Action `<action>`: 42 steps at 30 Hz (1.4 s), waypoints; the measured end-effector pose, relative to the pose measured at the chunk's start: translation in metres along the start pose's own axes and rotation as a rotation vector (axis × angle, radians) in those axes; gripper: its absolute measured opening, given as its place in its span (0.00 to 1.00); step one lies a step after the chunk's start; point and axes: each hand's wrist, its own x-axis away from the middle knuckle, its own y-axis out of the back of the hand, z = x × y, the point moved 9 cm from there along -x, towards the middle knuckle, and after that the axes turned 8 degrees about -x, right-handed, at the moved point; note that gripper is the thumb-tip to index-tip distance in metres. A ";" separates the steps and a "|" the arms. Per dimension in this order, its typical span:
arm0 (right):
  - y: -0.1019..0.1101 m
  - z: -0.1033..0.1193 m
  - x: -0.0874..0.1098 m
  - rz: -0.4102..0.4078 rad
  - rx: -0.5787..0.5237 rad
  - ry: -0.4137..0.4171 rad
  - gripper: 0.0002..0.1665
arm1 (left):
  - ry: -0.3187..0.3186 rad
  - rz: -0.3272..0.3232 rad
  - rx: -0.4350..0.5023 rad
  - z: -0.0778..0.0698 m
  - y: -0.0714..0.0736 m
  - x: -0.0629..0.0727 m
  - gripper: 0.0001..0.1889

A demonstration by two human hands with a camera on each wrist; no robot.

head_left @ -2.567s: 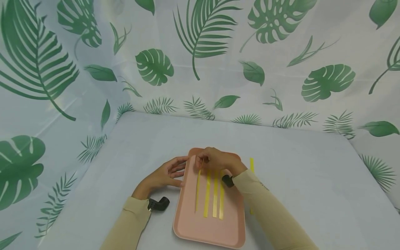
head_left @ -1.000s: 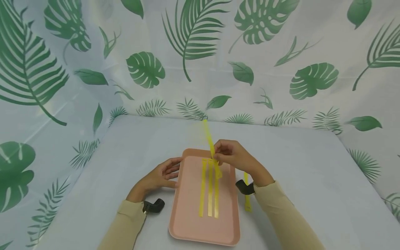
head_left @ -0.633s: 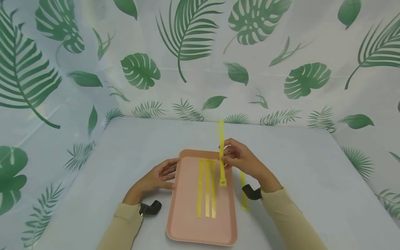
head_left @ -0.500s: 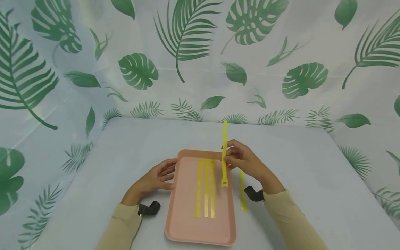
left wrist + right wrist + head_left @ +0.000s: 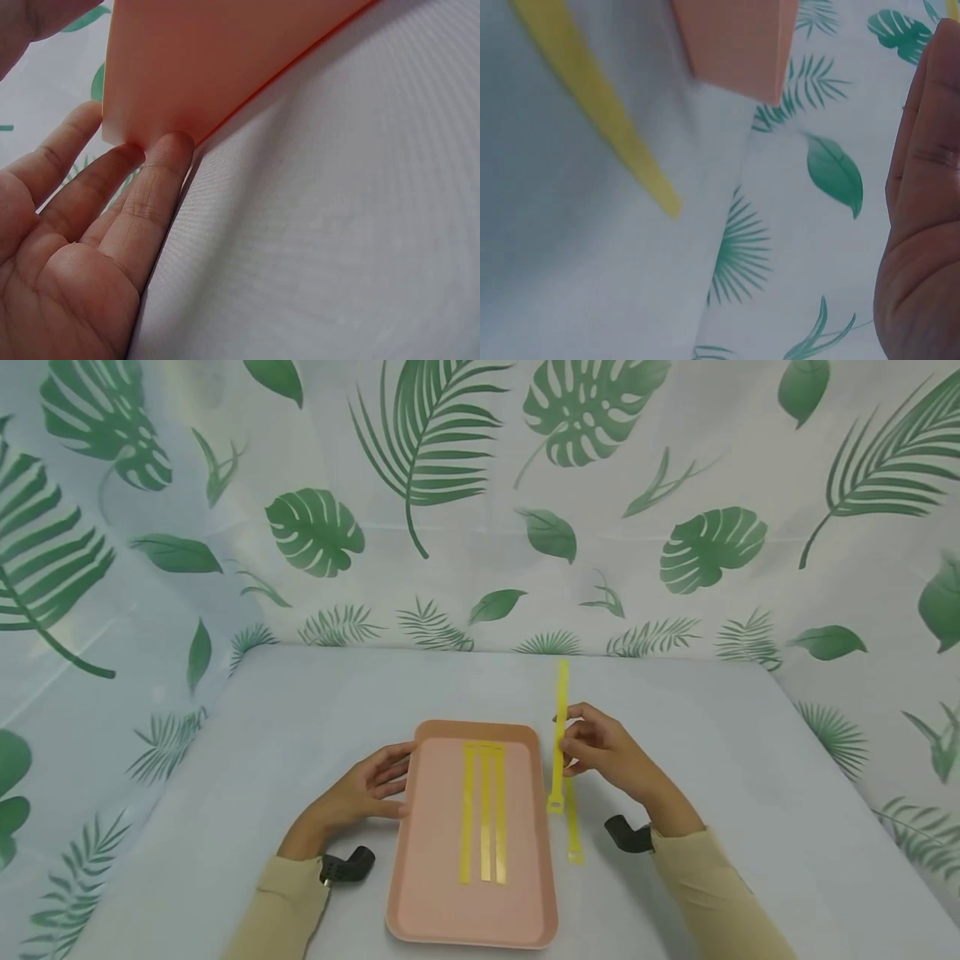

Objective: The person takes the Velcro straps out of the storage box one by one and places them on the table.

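Observation:
In the head view my right hand [image 5: 611, 760] pinches a yellow cable strap [image 5: 562, 693] with a slotted head, held upright just off the tray's right edge. A second yellow strap [image 5: 573, 831] lies on the table beneath it; the right wrist view shows the plain end of a strap [image 5: 615, 124] on the cloth beside my right hand [image 5: 926, 195]. Three matching straps [image 5: 485, 818] lie side by side lengthwise on the pink tray [image 5: 465, 918]. My left hand [image 5: 356, 793] touches the tray's left edge, its straightened fingertips against the outer wall [image 5: 202, 67] in the left wrist view.
A pale cloth [image 5: 330, 693] covers the table around the tray. Behind and to the sides rises a white curtain [image 5: 450, 577] printed with green leaves. A black wrist camera [image 5: 348, 866] hangs at the left cuff and another camera [image 5: 628, 835] at the right.
The right hand has lifted one strap off the tray, turned its slotted head downward and carried it right, past the tray's edge. The left hand has stayed at the tray's edge.

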 end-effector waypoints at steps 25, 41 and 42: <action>0.042 -0.045 0.043 -0.048 0.078 -0.343 0.25 | -0.019 -0.017 -0.018 -0.002 -0.001 0.001 0.53; 0.049 -0.078 0.059 -0.057 0.025 -0.516 0.24 | -0.021 -0.023 -0.020 -0.002 -0.002 0.002 0.53; 0.049 -0.079 0.060 -0.056 0.021 -0.523 0.24 | -0.022 -0.023 -0.022 -0.002 -0.002 0.002 0.53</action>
